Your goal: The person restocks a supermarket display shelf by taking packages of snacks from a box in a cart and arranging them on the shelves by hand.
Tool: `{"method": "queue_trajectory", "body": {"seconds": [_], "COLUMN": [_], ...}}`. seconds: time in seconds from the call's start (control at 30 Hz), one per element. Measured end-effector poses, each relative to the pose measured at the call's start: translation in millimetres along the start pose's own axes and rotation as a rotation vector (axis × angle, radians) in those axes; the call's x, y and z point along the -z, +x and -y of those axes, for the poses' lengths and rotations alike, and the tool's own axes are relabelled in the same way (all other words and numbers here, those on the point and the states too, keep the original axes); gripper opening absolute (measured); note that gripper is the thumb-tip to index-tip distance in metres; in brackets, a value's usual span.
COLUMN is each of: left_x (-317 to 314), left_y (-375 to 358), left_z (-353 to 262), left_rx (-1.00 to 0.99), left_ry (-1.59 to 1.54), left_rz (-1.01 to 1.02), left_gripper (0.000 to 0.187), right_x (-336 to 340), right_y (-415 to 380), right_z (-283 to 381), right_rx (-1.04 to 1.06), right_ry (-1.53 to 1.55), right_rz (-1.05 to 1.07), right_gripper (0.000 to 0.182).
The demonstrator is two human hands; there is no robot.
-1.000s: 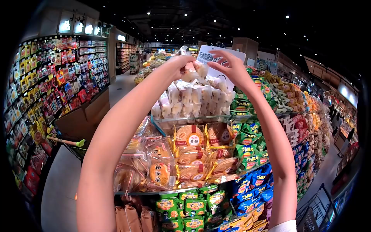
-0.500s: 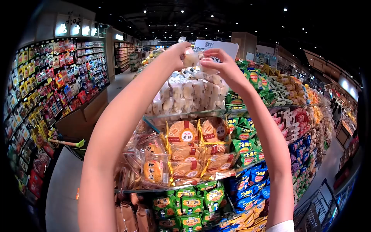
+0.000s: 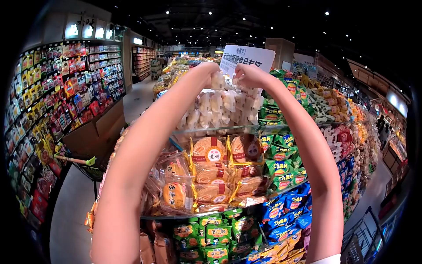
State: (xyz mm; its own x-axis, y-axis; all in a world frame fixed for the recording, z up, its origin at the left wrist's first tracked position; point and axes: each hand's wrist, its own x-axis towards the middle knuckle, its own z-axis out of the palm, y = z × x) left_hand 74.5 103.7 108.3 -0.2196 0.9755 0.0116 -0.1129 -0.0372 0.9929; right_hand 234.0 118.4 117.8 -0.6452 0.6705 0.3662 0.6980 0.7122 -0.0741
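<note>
My left hand (image 3: 208, 73) is closed around a clear-wrapped packet of pale snacks (image 3: 217, 81) at the top of the display. Close beside it, my right hand (image 3: 251, 75) has its fingers curled at the same height, pinching what looks like another such packet; its fingertips partly hide it. Just below both hands, similar pale packets (image 3: 206, 105) stand in a row on the top shelf. A white sign with dark printed characters (image 3: 248, 59) rises right behind the hands, its lower part covered by the right one.
Below the glass shelf edge (image 3: 215, 130) sit round packaged pancakes (image 3: 209, 150), green chip bags (image 3: 281, 156), blue bags (image 3: 281, 209) and green packs (image 3: 218, 233). A cart (image 3: 83, 163) stands left, near a wall of hanging snacks (image 3: 66, 88). Another cart (image 3: 365, 233) is at lower right.
Both hands have come down toward the pale packets, and my right hand's fingers have curled in. More of the white sign shows now.
</note>
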Motion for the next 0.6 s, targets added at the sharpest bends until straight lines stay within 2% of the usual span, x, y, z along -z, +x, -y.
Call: {"method": "queue_trajectory", "body": {"seconds": [0.1,0.13,0.17,0.23,0.27,0.3,0.37,0.4,0.43,0.47,0.5,0.53,0.57,0.6], "left_x": [-29,-30,-27,-21,-38,-41,-42,-50,-50,-49,-51,-56,-56,-53], "left_y": [-24,6,38,84,-9,-9,-10,-17,-8,3,11,-18,-27,-30], "left_z": [1,1,5,14,5,5,5,11,14,16,18,15,11,11], "left_rx": [-0.020,-0.012,-0.012,-0.096,-0.124,-0.120,-0.072,-0.173,-0.171,-0.160,-0.148,-0.143,-0.139,-0.148], "left_ry": [-0.014,0.195,0.193,0.248,-0.039,-0.032,-0.235,-0.173,-0.173,-0.153,-0.134,-0.130,-0.131,-0.111], "left_rz": [-0.030,-0.006,0.000,0.230,0.096,0.095,0.136,0.024,0.020,0.039,0.059,0.040,0.042,0.114], "left_gripper": [0.019,0.023,0.023,0.025,0.026,0.026,0.025,0.026,0.026,0.026,0.027,0.036,0.036,0.041], "right_x": [-12,-18,-21,-15,-16,-16,-11,-9,-8,-9,-10,-8,-7,-9], "right_y": [1,0,-2,-13,-15,-18,-23,-26,-27,-30,-34,-40,-45,-44], "right_z": [-21,-27,-32,-26,-29,-27,-23,-20,-20,-23,-20,-16,-14,-15], "right_rx": [0.030,0.052,0.075,-0.011,0.015,0.043,0.026,0.026,0.026,0.080,0.079,0.084,0.087,0.143], "right_ry": [0.013,0.037,0.062,0.069,0.096,0.124,0.186,0.287,0.386,0.471,0.471,0.476,0.483,0.324], "right_rz": [-0.061,-0.131,-0.203,-0.188,-0.226,-0.263,-0.236,-0.198,-0.159,-0.137,-0.135,-0.120,-0.103,-0.127], "right_gripper": [0.032,0.031,0.030,0.028,0.028,0.029,0.035,0.039,0.044,0.057,0.057,0.062,0.067,0.071]}}
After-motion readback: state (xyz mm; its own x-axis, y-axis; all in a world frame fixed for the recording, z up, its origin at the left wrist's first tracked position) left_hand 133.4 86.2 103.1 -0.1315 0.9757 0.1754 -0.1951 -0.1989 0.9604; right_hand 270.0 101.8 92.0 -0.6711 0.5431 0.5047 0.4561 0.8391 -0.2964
